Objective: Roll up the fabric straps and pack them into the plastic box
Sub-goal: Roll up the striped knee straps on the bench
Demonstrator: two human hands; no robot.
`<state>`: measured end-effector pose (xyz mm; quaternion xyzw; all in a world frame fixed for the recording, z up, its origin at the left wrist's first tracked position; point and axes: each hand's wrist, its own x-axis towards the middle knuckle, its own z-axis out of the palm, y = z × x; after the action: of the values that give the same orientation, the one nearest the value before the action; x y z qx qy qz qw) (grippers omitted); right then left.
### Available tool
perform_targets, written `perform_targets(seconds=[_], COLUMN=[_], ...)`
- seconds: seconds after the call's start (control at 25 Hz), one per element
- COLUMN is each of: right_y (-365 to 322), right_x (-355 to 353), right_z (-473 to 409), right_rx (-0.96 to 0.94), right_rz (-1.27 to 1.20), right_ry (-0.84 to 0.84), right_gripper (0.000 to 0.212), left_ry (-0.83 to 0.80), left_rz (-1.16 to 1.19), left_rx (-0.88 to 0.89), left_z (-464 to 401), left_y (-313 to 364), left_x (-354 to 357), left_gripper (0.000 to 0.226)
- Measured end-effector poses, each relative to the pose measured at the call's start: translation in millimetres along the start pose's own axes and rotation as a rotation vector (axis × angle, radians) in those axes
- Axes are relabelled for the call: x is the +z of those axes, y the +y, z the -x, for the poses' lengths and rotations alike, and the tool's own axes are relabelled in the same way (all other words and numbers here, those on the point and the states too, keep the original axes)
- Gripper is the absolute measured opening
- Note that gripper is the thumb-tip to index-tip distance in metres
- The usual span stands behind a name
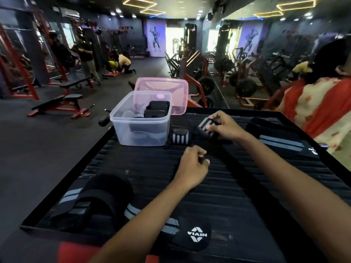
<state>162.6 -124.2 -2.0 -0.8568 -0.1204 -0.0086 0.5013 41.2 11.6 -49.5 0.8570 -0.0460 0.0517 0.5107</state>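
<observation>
Gym floor with benches and weight machines behind a black ribbed table (218, 196). Near left, loose straps (91, 204) lie unrolled. Far left, the clear box (141, 121) holds rolled straps, pink lid (171, 86) behind it. One roll (180, 137) lies just beside the box. Left hand (193, 166): grip curled together, holding nothing visible. Right hand (224, 124): grip clamped on a part-rolled strap (206, 127). Another strap (281, 141) lies flat at right.

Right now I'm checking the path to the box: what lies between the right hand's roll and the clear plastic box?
In the head view, one rolled black-and-grey striped strap sits on the black ribbed mat beside the clear plastic box.
</observation>
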Motion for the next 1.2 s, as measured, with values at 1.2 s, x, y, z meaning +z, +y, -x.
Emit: perform_targets(seconds=[1.2], right_y=[49.8], right_x=[32.6], right_z=[-19.4], right_rx=[0.113], right_rz=[-0.773], right_ry=[0.169], right_gripper=[0.018], left_ry=[0.087], left_rz=[0.341], left_rx=[-0.097], left_z=[-104.5], left_y=[-30.3], left_x=[-36.3], left_gripper=[0.038])
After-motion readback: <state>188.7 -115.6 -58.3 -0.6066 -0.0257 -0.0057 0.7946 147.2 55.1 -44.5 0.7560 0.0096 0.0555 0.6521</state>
